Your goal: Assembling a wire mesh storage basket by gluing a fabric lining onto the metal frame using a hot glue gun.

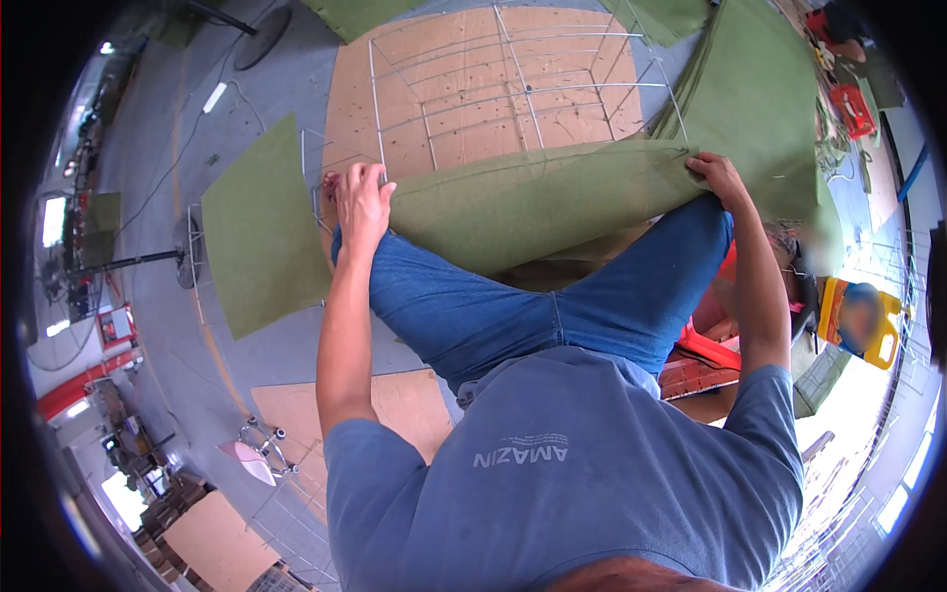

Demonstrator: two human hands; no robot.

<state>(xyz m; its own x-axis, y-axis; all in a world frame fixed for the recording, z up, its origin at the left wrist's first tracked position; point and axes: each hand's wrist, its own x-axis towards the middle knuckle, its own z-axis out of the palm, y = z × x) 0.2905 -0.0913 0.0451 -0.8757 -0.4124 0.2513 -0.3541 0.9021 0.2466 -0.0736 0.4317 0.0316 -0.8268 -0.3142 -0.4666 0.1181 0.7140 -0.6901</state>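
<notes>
The left hand (363,202) grips one end of the green felt sheet (533,202) lying across the knees; the right hand (718,176) pinches the other end; the wire frame (513,84) behind is partly covered, and its near edge is probably under the sheet.

Both arms were extended forward and spread wide apart over the knees. The left hand (363,202) was closed in a grip, knuckles up; the right hand (718,176) pinched with fingers curled.
</notes>
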